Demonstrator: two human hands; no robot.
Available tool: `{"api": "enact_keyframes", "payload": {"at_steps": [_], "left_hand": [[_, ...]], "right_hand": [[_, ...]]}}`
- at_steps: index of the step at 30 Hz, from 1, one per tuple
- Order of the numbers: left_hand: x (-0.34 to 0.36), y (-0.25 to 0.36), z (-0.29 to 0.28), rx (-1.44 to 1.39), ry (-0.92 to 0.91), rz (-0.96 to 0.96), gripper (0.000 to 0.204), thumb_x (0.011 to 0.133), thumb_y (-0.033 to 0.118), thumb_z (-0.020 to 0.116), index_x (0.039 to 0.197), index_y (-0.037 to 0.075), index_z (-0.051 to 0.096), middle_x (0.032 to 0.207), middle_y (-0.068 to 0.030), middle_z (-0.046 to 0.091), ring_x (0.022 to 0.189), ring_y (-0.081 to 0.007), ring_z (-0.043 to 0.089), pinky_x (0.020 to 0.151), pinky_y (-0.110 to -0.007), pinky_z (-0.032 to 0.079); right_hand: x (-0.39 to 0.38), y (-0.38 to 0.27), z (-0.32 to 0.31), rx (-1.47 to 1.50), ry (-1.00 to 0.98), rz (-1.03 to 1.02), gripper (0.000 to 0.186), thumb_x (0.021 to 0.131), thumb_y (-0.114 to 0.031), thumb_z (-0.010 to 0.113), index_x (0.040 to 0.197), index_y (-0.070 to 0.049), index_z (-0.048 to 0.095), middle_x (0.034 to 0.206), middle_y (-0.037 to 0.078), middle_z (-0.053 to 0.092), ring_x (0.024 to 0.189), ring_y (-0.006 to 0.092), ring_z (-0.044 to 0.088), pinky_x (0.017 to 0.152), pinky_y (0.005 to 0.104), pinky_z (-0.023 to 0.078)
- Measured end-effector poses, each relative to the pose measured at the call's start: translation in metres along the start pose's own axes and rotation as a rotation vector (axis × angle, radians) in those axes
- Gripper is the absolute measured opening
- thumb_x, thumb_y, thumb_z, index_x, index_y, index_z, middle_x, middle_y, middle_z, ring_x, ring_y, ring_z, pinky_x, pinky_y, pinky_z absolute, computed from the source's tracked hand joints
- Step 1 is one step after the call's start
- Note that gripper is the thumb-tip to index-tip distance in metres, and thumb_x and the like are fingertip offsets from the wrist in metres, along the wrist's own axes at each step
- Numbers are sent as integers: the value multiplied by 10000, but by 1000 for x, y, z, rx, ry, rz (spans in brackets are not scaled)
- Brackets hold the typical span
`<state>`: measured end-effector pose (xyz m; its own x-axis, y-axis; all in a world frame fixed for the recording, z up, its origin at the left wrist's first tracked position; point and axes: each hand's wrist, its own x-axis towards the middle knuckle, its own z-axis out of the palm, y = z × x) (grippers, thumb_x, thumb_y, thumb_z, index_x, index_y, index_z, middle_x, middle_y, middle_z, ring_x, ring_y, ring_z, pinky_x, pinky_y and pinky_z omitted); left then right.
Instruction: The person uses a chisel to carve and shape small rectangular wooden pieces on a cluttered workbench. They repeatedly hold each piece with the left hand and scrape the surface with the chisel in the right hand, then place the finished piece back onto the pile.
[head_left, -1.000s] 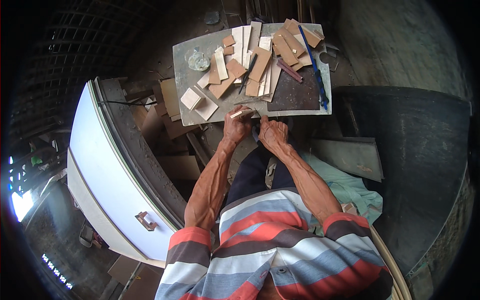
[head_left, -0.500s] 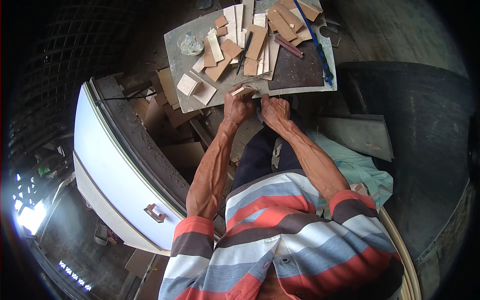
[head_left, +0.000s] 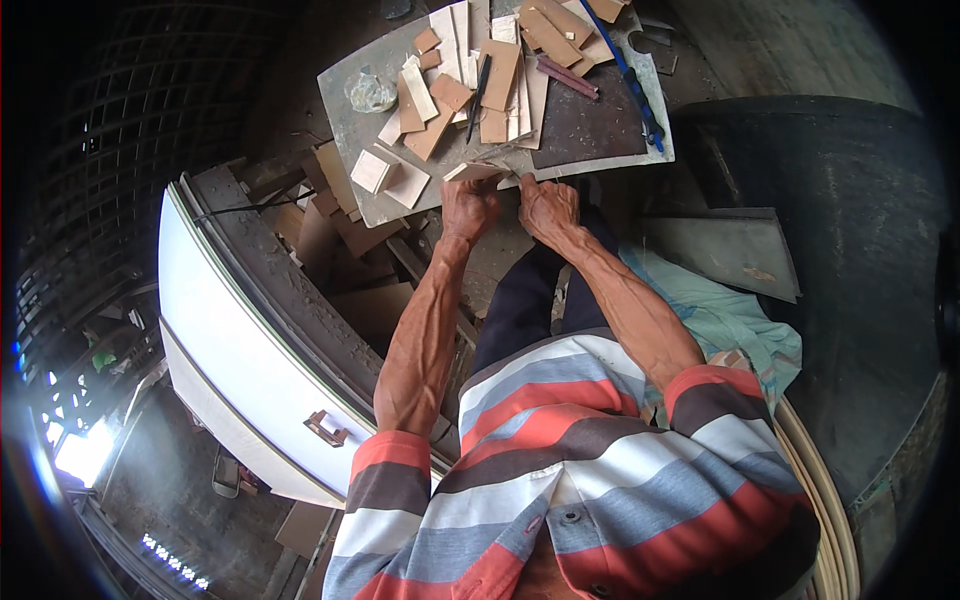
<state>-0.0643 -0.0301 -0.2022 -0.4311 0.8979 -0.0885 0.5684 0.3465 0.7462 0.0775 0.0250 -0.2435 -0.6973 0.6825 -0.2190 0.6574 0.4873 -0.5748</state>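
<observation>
My left hand (head_left: pixel 469 208) is closed around a small pale wood piece (head_left: pixel 474 172) at the near edge of the worktable (head_left: pixel 460 150). Close on its right, my right hand (head_left: pixel 549 206) is curled into a fist with the thumb side toward the wood; what its fingers hold is hidden. A thin strip (head_left: pixel 507 148) lies just beyond the hands, too fine to name. Farther off are a dark slim pencil-like tool (head_left: pixel 479 98), many brown and pale wood offcuts (head_left: pixel 498 75), and a small wooden block (head_left: pixel 373 171) at the table's left.
A clear crumpled plastic bag (head_left: pixel 370 92) and a reddish folded strip (head_left: pixel 568 77) lie on the table. A long blue bar with a dark grip (head_left: pixel 640 95) runs along the right side. To my left stands a white panel with a handle (head_left: pixel 235 340); a greenish cloth (head_left: pixel 735 315) lies right.
The wood piece now stands out farther above my left hand and looks turned. The right hand stays close beside it. The whole view has shifted slightly.
</observation>
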Motion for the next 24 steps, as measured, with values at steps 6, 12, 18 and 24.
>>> {"api": "enact_keyframes", "payload": {"at_steps": [6,12,18,24], "left_hand": [[-3,-12,2,-19,10,21,157,747,-23,644,859,52,726,778,-157,683,705,-341,658,605,-386,495],[1,-9,-1,8,35,65,104,770,6,689,857,46,730,748,-137,692,673,-307,658,594,-361,489],[1,-14,2,-201,-4,-60,124,770,-20,660,854,35,732,746,-122,702,684,-246,681,603,-337,499],[6,-4,-7,68,-67,18,118,765,-23,658,836,39,730,753,-129,705,688,-247,684,620,-326,509]], "right_hand": [[-13,-6,-6,75,-12,-1,134,839,-136,550,844,-2,546,557,178,582,529,362,617,499,484,448],[-12,0,-3,80,-32,81,144,863,-164,554,843,-22,541,567,174,587,536,370,617,513,491,452],[-14,-3,-9,94,-51,58,135,861,-161,553,902,-33,561,603,196,607,547,389,613,496,501,441],[1,-4,1,87,0,36,146,837,-146,556,927,-31,557,594,195,596,556,391,613,507,509,433]]}}
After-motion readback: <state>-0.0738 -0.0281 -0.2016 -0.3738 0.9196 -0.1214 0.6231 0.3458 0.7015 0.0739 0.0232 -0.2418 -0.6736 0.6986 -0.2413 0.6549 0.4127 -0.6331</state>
